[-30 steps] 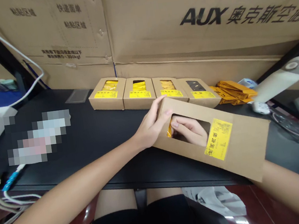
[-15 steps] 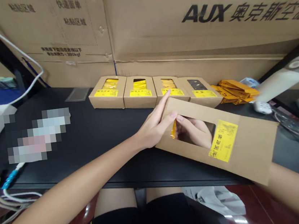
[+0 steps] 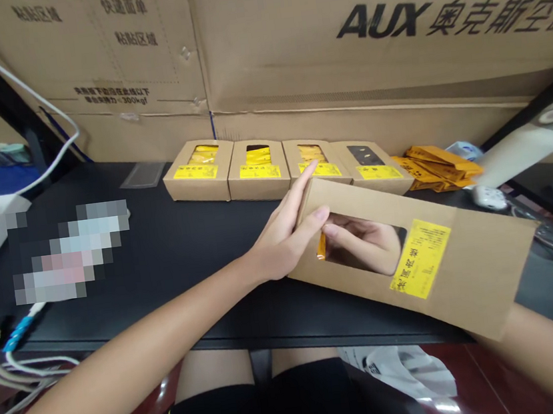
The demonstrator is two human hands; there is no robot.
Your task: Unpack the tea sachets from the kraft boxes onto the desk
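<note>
A brown cardboard box [image 3: 345, 192] with a cut-out window and a yellow label [image 3: 421, 258] is held tilted above the black desk. My left hand [image 3: 293, 235] clasps its left end, thumb on the front face by the window and fingers along the end. My right arm enters through the box's open right end. Through the window shows my right hand [image 3: 369, 246], fingers curled, its thumb against a narrow orange packet [image 3: 320, 247] at the window's left edge. Most of that packet and some right fingertips are hidden inside the box.
Several similar windowed boxes [image 3: 258, 181] stand in a row behind, with yellow packets showing in some. Loose orange packets [image 3: 435, 167] lie right of them, near a pale cylindrical object [image 3: 526, 146]. Cables [image 3: 21, 362] hang at the left desk edge; large cardboard [image 3: 286, 38] backs the desk.
The box's open end has shifted a little to the right. Inside, my right thumb has moved slightly downward by the orange packet. My left hand keeps its hold.
</note>
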